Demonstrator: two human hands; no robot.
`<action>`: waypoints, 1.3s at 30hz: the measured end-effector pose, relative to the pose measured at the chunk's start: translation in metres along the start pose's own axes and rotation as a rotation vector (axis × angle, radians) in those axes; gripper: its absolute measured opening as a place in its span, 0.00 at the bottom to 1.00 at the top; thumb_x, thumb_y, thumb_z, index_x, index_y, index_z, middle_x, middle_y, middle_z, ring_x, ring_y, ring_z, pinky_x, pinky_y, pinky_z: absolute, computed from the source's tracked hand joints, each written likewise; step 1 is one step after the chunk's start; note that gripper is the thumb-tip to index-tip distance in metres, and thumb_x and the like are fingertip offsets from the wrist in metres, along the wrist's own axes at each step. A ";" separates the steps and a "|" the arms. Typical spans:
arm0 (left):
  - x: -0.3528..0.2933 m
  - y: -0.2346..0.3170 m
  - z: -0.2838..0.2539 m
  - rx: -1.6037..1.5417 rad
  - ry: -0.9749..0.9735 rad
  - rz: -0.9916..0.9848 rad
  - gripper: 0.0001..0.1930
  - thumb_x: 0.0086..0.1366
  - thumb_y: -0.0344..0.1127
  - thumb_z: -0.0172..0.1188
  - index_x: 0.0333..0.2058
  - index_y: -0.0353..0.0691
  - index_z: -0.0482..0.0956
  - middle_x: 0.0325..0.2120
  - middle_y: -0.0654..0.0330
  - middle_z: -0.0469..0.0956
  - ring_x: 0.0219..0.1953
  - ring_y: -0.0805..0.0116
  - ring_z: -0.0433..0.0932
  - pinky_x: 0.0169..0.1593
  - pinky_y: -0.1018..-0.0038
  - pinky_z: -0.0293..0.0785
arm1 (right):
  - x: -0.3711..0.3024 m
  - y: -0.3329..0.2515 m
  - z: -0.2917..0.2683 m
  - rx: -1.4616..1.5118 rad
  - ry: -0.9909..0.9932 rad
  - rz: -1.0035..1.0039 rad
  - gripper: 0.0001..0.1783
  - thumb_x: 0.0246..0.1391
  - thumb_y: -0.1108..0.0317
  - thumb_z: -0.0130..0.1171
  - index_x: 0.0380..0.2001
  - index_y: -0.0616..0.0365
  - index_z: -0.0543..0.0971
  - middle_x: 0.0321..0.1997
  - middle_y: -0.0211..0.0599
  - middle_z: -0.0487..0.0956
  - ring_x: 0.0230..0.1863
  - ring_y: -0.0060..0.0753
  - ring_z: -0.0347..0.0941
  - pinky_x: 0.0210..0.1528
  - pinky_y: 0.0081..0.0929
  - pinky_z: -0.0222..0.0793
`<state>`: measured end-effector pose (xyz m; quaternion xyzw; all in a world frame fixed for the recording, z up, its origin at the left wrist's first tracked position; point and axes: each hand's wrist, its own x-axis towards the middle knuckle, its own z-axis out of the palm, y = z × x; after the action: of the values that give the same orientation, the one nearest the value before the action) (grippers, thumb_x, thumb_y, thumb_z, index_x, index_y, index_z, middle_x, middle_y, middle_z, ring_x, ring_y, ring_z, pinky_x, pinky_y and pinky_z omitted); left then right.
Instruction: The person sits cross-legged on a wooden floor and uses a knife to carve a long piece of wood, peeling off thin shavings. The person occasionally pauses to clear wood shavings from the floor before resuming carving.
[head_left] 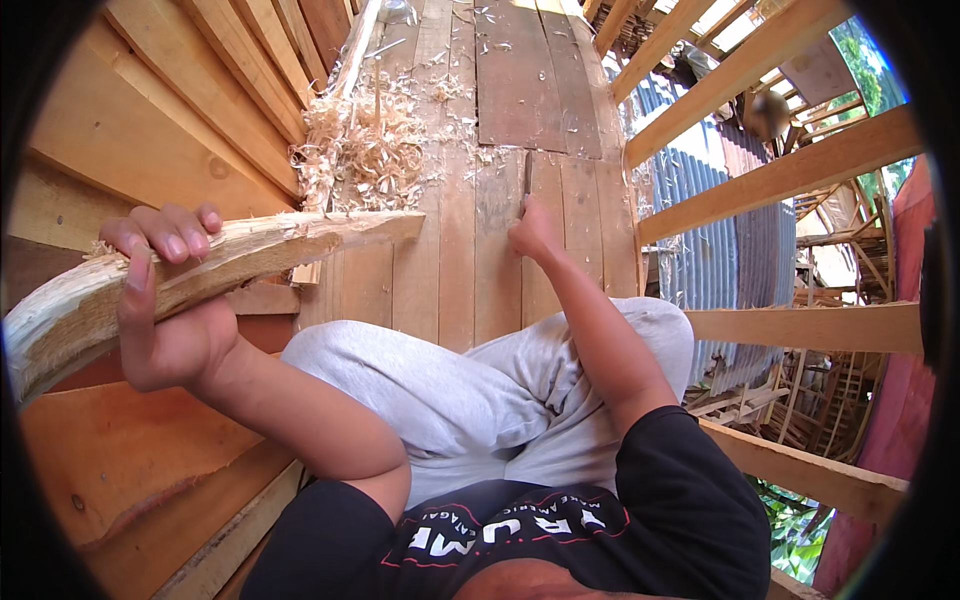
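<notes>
A thick, curved piece of timber (290, 245), pale and rough-hewn, reaches from the far left edge toward the middle, its cut end over the floorboards. Wrapped around its left part is my left hand (170, 270), fingers over the top and thumb on the near side. Farther right, my right hand (533, 230) is closed low over the floor, apart from the timber. Out of that fist a thin dark knife-like blade (528, 172) points away from me. The blade shows nearly edge-on, and its handle is hidden in the fist.
Curly wood shavings (370, 150) are heaped on the plank floor (455, 260) beyond the timber. Wooden boards (170, 110) line the left side. Slatted rails (800, 325) run along the right, with corrugated metal sheets (700, 220) outside. My bent legs (420, 385) occupy the near floor.
</notes>
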<state>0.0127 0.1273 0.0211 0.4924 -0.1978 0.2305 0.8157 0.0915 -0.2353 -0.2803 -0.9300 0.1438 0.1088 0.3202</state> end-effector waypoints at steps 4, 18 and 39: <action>0.000 0.001 -0.001 -0.034 -0.008 0.016 0.08 0.58 0.35 0.54 0.35 0.42 0.67 0.26 0.60 0.67 0.32 0.68 0.66 0.46 0.61 0.61 | -0.003 -0.011 0.018 0.122 -0.040 -0.023 0.15 0.58 0.72 0.51 0.44 0.70 0.65 0.23 0.50 0.78 0.19 0.41 0.79 0.19 0.35 0.77; 0.000 -0.001 -0.002 0.001 -0.028 -0.004 0.08 0.58 0.36 0.53 0.36 0.42 0.68 0.27 0.61 0.66 0.33 0.69 0.65 0.46 0.62 0.59 | -0.041 -0.094 -0.016 0.368 -0.128 -0.264 0.35 0.59 0.70 0.55 0.67 0.60 0.56 0.30 0.39 0.78 0.16 0.29 0.75 0.14 0.29 0.74; 0.000 -0.002 0.002 0.010 0.007 -0.002 0.09 0.57 0.35 0.54 0.35 0.42 0.67 0.26 0.60 0.67 0.32 0.68 0.65 0.45 0.61 0.61 | -0.007 -0.037 -0.014 0.362 0.341 0.063 0.34 0.48 0.74 0.56 0.61 0.70 0.65 0.26 0.51 0.80 0.22 0.45 0.79 0.22 0.37 0.74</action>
<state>0.0140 0.1249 0.0206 0.4957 -0.1931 0.2324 0.8143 0.0996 -0.2149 -0.2464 -0.8576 0.2419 -0.0673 0.4489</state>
